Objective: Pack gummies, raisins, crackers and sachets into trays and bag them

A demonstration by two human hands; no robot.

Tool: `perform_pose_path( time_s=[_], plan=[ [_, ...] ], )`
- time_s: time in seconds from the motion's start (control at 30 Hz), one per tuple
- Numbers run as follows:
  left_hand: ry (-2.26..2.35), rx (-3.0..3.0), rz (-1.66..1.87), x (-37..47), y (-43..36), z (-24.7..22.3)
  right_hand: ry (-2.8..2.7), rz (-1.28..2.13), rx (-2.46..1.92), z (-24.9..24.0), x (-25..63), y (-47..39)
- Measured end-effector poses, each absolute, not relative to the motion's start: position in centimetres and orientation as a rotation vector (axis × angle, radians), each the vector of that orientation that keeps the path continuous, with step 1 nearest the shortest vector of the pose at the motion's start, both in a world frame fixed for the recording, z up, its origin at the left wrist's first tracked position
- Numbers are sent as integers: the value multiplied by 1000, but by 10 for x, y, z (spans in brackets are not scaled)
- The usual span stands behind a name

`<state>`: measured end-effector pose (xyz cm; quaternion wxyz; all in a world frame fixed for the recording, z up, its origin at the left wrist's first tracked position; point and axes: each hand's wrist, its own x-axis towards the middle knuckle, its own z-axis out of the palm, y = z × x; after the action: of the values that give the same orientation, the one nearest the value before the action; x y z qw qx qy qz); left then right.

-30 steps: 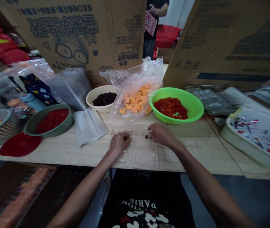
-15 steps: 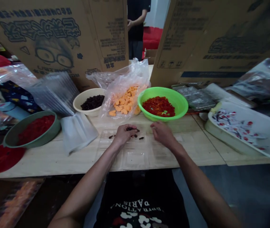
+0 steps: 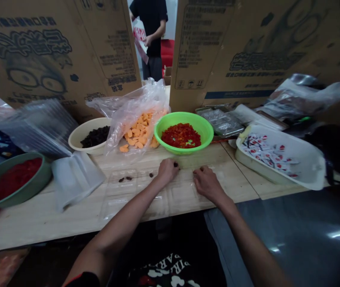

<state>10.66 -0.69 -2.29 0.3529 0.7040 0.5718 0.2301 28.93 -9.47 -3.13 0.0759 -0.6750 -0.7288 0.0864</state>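
My left hand (image 3: 168, 170) is closed over the clear plastic trays, and a dark, raisin-like piece (image 3: 176, 164) shows at its fingertips. To its right, my right hand (image 3: 208, 183) is also closed low over the trays; whatever its fingers may hold is hidden. The clear compartment trays (image 3: 117, 205) lie side by side on the table. Two dark pieces (image 3: 124, 179) rest in a left compartment, and a single one (image 3: 151, 175) lies nearer my left hand. A cream bowl (image 3: 73, 140) behind them contains many more of the dark pieces.
Behind the trays stand a plastic bag of orange pieces (image 3: 140, 130) and a green bowl (image 3: 208, 137) of red bits. A white tub (image 3: 310, 175) of small sachets is at right, a grey-green bowl (image 3: 46, 175) at left. Cardboard boxes (image 3: 104, 59) wall the back; a person (image 3: 153, 36) stands beyond.
The view has swung right. My left hand has moved right across the trays, leaving dark pieces behind it. My right hand has come down nearer the trays. The person behind now holds a printed bag.
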Motion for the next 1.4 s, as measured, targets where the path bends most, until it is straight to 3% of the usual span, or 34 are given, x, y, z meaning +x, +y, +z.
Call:
perform_pose_path(
  time_s=[0.4, 0.67, 0.97, 1.23, 1.4],
  plan=[
    [1423, 1882, 496, 127, 14, -21, -2154, 353, -1957, -30, 298, -92],
    [1483, 2062, 454, 107, 7, -17, -2163, 212, -1957, -16, 275, -54],
    [1468, 2261, 257, 98, -12, -24, -2398, 397, -1837, -16, 265, -29],
    [1391, 2289, 254, 86, -6, -25, -1927, 77, -1871, -16, 353, -53],
    [1339, 2038, 538, 111, -2, -9, -1763, 16, -2098, -35, 399, -99]
  ],
)
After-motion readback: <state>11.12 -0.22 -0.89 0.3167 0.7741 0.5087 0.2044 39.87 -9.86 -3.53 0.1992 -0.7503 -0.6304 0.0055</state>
